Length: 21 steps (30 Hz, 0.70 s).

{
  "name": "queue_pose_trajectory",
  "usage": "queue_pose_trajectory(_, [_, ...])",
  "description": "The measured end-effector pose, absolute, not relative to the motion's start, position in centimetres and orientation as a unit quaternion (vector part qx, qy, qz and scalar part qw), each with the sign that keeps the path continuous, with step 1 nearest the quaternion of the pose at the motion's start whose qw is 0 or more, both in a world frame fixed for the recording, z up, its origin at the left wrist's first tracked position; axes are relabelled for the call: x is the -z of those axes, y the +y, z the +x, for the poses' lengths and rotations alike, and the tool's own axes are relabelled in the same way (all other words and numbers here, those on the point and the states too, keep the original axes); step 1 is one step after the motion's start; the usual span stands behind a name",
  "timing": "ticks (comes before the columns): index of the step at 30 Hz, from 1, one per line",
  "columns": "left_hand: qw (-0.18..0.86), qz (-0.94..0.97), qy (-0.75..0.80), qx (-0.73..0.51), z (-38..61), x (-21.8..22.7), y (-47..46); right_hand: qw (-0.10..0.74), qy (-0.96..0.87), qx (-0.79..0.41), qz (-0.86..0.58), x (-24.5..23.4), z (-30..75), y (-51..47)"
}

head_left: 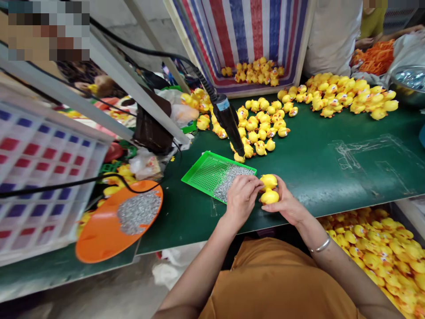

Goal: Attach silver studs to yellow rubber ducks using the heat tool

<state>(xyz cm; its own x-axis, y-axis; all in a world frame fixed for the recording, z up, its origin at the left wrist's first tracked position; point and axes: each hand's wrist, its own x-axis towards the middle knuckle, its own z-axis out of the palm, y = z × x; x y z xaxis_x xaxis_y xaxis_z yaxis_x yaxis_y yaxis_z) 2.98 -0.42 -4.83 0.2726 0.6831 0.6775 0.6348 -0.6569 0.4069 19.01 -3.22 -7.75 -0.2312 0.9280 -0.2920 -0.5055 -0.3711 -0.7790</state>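
A yellow toy duck (269, 196) is held in my right hand (288, 204), its fingers and thumb wrapped round one side. My left hand (241, 197) is closed in a pinch beside the duck, over the near right corner of a green perforated tray (203, 173). Whatever its fingertips hold is hidden or too small to make out. Small silver metal pieces (229, 178) cover the tray's right part. Just behind the tray hangs a black electric screwdriver (229, 126), its tip pointing down near several loose ducks (262, 128).
An orange dish (99, 235) with more silver pieces stands left. Ducks are heaped at the back right (335, 95) and in a bin (381, 252) below the table's edge. A striped-lined box (245, 31) stands behind; a metal post (133, 75) rises left. Other people sit nearby.
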Motion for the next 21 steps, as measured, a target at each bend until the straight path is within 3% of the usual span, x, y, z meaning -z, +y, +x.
queue_pose_trajectory(7, [0.049,0.780,0.417,-0.463,2.9,4.4,-0.6,0.480,-0.292,-0.735,-0.381,7.7,19.3,-3.5])
queue_pose_trajectory(17, [0.255,0.728,0.475,-0.423,1.8,4.6,-0.1,0.458,-0.237,-0.782,-0.351,7.7,19.2,-3.4])
queue_pose_trajectory(21, [0.201,0.717,0.576,-0.337,-0.1,5.1,0.5,0.460,-0.213,-0.811,-0.292,6.9,19.6,-3.0])
